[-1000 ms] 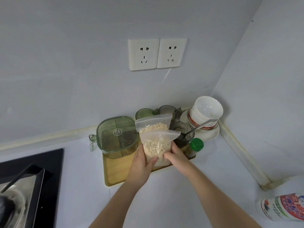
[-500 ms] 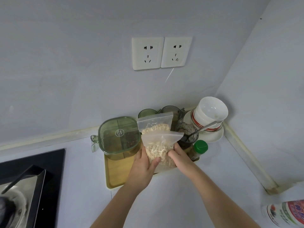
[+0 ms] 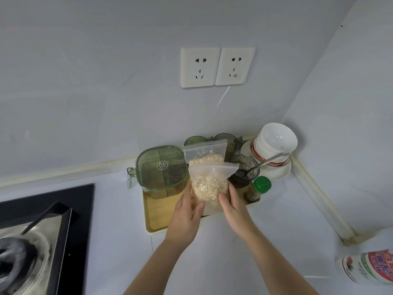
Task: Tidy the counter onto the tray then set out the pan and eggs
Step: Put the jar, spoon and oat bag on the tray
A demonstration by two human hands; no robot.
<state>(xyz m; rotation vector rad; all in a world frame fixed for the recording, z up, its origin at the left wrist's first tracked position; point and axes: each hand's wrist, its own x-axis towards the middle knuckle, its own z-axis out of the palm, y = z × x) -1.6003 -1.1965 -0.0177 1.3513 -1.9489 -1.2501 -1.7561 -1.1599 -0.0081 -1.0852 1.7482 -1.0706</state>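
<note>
Bag (image 3: 209, 188) hides most of my fingers; left hand (image 3: 185, 218) and right hand (image 3: 234, 206) curl round it over tray (image 3: 156, 213). Grip unchanged since earlier.

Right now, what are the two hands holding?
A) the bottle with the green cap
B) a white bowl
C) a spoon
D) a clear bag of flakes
D: the left hand and the right hand both grip the clear bag of flakes, one on each side, at the wooden tray.
</note>
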